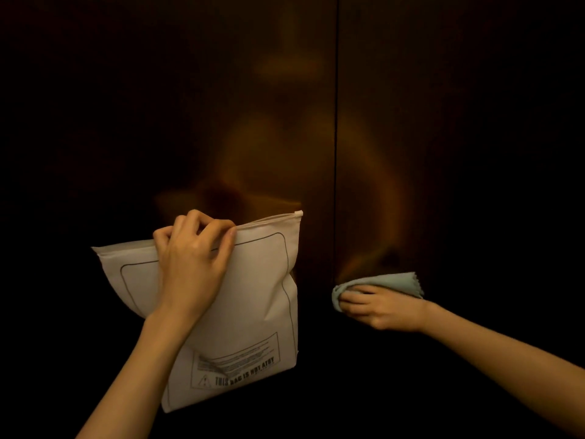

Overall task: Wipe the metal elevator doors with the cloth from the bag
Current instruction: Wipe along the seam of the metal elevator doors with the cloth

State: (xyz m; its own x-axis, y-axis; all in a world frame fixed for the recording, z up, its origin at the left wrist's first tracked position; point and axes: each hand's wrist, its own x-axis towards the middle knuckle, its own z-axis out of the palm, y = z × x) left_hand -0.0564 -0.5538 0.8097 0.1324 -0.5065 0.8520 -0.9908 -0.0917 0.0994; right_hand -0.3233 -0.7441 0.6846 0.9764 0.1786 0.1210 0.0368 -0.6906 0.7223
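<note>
Two dark, brownish metal elevator doors (459, 122) fill the view, meeting at a thin vertical seam (336, 122); the light is dim and only a blurred warm reflection shows on the metal. The left hand (193, 264) grips the top edge of a white, flat, zip-top plastic bag with printed black warning text (253, 312), fingers curled over the closure strip, holding it up in front of the left door, apparently just to keep it out of the way while the other hand works. Whether the bag touches the door I cannot tell. The right hand (383, 307) holds a small, pale blue-green cloth with a pinked edge (402, 283), fingers laid across the bunched fabric and pressing it against the lower part of the right door, just beside the seam. The cloth is thus out of the bag and on the metal, so wiping looks under way. Most of both doors sits above and to the sides of the cloth, so I judge much surface is left to cover.
</note>
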